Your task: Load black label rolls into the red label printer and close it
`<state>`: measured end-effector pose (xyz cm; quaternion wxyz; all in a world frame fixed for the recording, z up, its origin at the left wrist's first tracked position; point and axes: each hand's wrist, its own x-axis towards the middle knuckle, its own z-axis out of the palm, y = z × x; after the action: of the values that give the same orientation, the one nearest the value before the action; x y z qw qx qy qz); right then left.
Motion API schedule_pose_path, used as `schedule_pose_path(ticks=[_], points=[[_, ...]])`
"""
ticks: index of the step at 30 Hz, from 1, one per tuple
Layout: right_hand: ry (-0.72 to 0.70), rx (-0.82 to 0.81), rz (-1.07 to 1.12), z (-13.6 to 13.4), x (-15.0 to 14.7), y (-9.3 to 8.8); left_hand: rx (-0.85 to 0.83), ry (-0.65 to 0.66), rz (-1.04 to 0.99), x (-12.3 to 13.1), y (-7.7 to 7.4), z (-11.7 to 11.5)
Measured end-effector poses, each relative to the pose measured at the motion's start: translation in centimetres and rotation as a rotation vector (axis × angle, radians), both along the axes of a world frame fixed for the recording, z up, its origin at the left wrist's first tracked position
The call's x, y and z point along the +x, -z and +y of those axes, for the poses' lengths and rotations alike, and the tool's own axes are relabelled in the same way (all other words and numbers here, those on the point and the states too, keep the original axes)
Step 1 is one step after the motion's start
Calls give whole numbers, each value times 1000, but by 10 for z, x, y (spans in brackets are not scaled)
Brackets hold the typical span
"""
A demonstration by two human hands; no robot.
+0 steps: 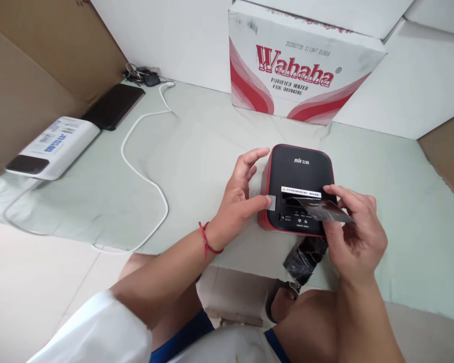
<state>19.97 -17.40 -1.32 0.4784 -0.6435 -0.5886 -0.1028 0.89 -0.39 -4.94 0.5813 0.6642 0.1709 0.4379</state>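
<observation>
A small black and red printer (300, 171) sits on the pale green mat (196, 151) in front of me. My left hand (242, 196) rests against the printer's left side, its fingers spread and the thumb touching a small piece of clear tape at the front slot. My right hand (353, 232) pinches a dark plastic film (325, 210) at the printer's front right. A crumpled wad of the same dark film (304, 258) hangs below that hand. A red string circles my left wrist.
A white Wahaha carton (302, 65) stands behind the printer. A white cable (144, 171) loops across the mat. At the left lie a white device (55, 146), a black phone (113, 106) and keys (139, 74), beside brown cardboard (34, 65). My knees are below.
</observation>
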Motion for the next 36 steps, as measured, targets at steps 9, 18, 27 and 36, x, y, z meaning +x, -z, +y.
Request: schedule_pose_path(ticks=[9, 18, 27, 36], points=[[35, 86, -99, -3, -14, -6, 54, 80, 45, -2, -5, -3], [114, 100, -44, 4, -17, -8, 52, 98, 46, -6, 7, 8], [16, -1, -51, 10, -16, -20, -17, 139, 35, -5, 18, 5], [170, 168, 452, 24, -23, -18, -210, 187, -11, 1, 8, -9]])
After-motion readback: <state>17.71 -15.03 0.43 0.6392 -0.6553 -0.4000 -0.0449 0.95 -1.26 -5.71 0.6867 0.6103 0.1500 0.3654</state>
